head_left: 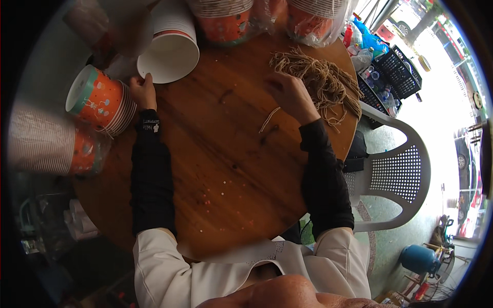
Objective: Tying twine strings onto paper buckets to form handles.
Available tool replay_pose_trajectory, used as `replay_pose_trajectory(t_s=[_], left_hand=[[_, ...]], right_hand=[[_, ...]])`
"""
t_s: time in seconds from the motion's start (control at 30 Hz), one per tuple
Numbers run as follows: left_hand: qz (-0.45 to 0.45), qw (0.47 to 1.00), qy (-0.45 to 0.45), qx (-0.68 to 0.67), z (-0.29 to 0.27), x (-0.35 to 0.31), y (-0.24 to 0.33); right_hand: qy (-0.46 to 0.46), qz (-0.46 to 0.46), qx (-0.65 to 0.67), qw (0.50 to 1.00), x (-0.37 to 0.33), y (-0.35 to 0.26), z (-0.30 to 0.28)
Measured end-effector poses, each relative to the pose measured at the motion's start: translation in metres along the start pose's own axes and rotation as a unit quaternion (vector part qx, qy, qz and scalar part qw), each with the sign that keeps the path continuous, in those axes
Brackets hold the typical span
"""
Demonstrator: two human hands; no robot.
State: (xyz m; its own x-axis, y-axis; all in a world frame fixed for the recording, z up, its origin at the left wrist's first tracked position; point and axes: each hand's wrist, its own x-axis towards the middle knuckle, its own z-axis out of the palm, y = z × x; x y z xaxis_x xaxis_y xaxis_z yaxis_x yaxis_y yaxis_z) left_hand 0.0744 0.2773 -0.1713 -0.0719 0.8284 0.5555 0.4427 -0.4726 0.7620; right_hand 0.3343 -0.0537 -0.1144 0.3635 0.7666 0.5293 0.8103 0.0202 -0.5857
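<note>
My left hand (143, 93) is at the left of the round table, between a stack of orange paper tubs (100, 100) lying on its side and a large stack of white paper tubs (169, 59) whose open mouth faces me. Its fingers are bent close to the rims of both stacks; what they grip is hidden. Over to the right, my right hand (290, 94) hovers by a heap of tan strings (323, 84), fingers curled together. Whether a string is between them is too small to tell. One short loose string (269, 119) lies on the wood below that hand.
More orange tubs in clear plastic stand along the far edge (223, 23) and at the left (56, 143). A grey plastic chair (395, 172) is at the table's right, near black crates (395, 72) of bottles. Small specks dot the brown tabletop (221, 154).
</note>
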Motion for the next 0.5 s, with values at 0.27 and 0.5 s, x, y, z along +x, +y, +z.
replay_pose_trajectory(t_s=[0.27,0.5], left_hand=[[-0.056,0.972,-0.063,-0.219,-0.027,-0.037,0.023],[-0.03,0.957,-0.044,-0.284,-0.094,-0.062,0.037]], right_hand=[[-0.261,0.034,0.024,0.964,-0.023,0.005,-0.022],[-0.26,0.001,-0.046,0.964,-0.031,0.0,-0.009]])
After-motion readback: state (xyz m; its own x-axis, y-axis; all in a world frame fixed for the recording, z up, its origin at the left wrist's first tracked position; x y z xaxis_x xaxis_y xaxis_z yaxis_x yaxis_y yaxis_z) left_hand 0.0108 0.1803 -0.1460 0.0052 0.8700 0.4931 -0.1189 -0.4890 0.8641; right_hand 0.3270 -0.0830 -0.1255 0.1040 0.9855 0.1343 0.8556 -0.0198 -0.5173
